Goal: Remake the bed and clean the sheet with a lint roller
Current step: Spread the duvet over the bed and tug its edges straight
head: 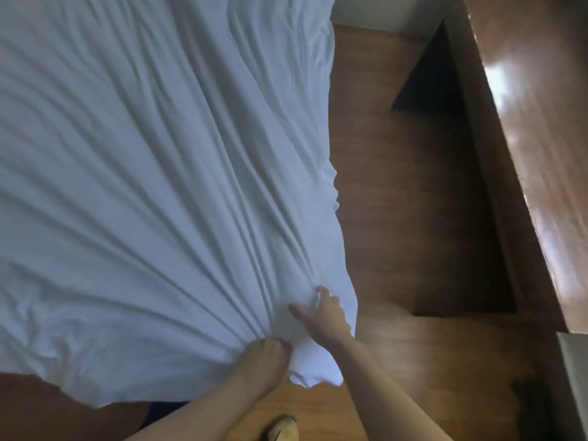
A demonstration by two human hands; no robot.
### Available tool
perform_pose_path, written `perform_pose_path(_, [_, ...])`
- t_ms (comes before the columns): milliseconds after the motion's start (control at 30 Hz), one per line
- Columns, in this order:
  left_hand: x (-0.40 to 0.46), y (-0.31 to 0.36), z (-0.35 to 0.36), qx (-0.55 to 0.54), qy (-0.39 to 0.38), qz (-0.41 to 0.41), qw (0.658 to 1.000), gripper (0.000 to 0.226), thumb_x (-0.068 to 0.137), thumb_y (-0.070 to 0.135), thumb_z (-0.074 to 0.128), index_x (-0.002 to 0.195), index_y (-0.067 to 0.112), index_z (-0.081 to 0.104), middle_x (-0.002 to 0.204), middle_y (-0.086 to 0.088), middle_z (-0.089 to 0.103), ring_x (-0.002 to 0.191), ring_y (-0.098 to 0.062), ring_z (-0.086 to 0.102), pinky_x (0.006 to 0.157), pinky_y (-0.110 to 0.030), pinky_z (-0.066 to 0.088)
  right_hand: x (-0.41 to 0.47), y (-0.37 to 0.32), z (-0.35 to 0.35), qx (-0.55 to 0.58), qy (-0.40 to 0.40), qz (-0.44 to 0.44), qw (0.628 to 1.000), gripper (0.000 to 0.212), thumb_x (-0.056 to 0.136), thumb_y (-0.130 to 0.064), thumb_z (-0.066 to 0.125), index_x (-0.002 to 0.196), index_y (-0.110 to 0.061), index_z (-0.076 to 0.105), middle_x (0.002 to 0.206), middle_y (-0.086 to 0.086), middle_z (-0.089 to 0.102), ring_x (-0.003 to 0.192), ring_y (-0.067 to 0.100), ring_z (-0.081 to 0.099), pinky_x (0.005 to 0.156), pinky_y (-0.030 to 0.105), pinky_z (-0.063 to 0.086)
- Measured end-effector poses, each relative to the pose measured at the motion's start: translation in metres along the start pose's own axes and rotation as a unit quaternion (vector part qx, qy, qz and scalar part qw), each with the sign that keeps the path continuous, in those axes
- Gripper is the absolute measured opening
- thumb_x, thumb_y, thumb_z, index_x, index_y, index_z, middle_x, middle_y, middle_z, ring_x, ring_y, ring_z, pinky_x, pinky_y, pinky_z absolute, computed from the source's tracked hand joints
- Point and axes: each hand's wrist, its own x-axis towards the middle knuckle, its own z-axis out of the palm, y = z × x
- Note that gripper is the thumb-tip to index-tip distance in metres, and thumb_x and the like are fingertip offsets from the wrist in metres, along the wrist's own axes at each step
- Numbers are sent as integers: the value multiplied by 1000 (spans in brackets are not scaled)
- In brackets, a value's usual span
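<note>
The white sheet point(143, 186) covers the left and centre, its folds fanning from the near corner. There the left hand point(264, 358) grips bunched cloth, fingers curled into it. Just right, the right hand point(321, 310) pinches the sheet's edge, thumb spread. Beyond that edge runs open wooden floor point(381, 218), bounded by a wooden cabinet point(525, 122) at far right.
</note>
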Motion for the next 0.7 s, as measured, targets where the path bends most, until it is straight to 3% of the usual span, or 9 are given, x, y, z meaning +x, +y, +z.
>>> perform_pose_path(133, [-24,14,1,13,-13,-23,1000,41,26,37,86,54,20,61,47,-1,51,41,-12,54,39,-19,39,-7,15,7,-3,-24,0,1000,82,80,-69,53,147,-30,27,136,0,44,129,25,43,100,46,33])
perform_pose_path(233, [-22,30,5,46,8,-87,995,38,27,30,89,54,15,66,48,-6,56,43,-18,58,44,-20,45,-13,18,13,-52,-43,20,998,51,91,-61,46,122,-22,39,112,0,48,118,27,52,95,41,39])
perform_pose_path(300, [-12,45,-5,19,-40,-126,991,50,35,39,92,68,6,72,60,-13,63,53,-27,65,63,-28,47,-7,13,8,-62,-33,10,997,33,99,-53,40,105,-21,37,104,-1,47,116,28,57,98,41,42])
perform_pose_path(333, [-7,53,-14,-8,-37,-140,989,56,34,48,87,66,5,70,58,-12,61,50,-27,63,62,-33,46,0,8,3,-48,-20,7,999,32,100,-53,37,108,-22,40,107,0,48,117,27,57,99,41,43])
perform_pose_path(400, [8,56,-37,-56,42,-165,984,52,47,62,64,60,11,65,55,-6,55,45,-24,57,45,-34,45,20,-4,-9,0,20,-1,1000,40,99,-57,37,125,-27,44,120,0,51,119,24,56,100,42,42])
perform_pose_path(467, [32,36,-56,-87,106,-217,966,52,62,63,47,70,13,60,65,-7,56,57,-27,58,44,-36,46,44,-23,-24,38,52,-24,998,47,97,-59,42,135,-32,40,126,1,49,119,24,54,98,42,42])
perform_pose_path(567, [73,-6,-73,-122,105,-323,933,45,72,58,67,74,14,59,69,-8,60,60,-29,63,48,-35,50,75,-52,-46,57,57,-46,996,60,95,-57,50,145,-27,35,134,4,45,123,26,51,90,36,42])
perform_pose_path(633, [94,-20,-64,-106,77,-299,945,27,71,33,84,73,11,68,65,-7,66,57,-26,68,46,-32,54,92,-68,-55,27,28,-62,997,59,93,-56,53,142,-24,40,132,4,50,122,26,53,93,35,44])
perform_pose_path(700, [101,-19,-32,-123,24,-243,962,23,74,29,80,69,8,73,54,-11,63,45,-23,65,37,-30,50,103,-79,-60,-26,-13,-61,998,52,95,-48,53,137,-20,43,128,5,55,117,26,57,88,33,43])
